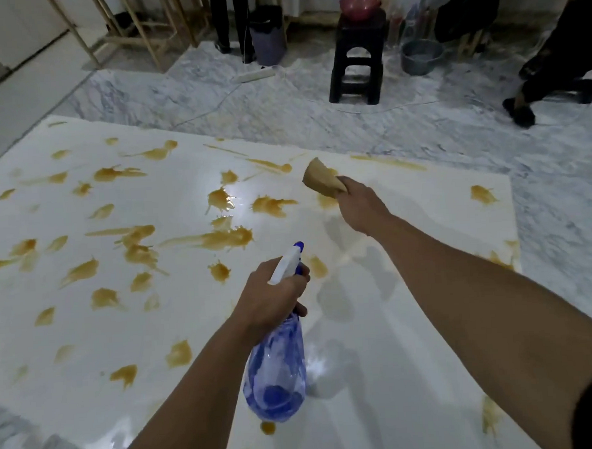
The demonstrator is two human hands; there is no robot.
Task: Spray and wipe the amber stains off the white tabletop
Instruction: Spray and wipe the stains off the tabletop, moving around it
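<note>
Left hand (274, 294): fingers curled round the neck of the spray bottle (276, 373), held above the near middle of the surface, nozzle pointing away.
Right hand (358, 204): reaches to the far side, gripping a tan cloth (323, 176) bunched in the fingers, just above or on the surface; contact is unclear.
Surface (414, 355): white and glossy, its right part mostly wiped.
Amber stains (226, 238): many splashes across the left and middle, with streaks along the far edge.
Beyond: black stool (356, 66) carrying a pink bowl (358, 1), grey bucket (421, 56) on the marble floor.

Bottle (275, 373), sponge perhaps (323, 179), stains (225, 238)
</note>
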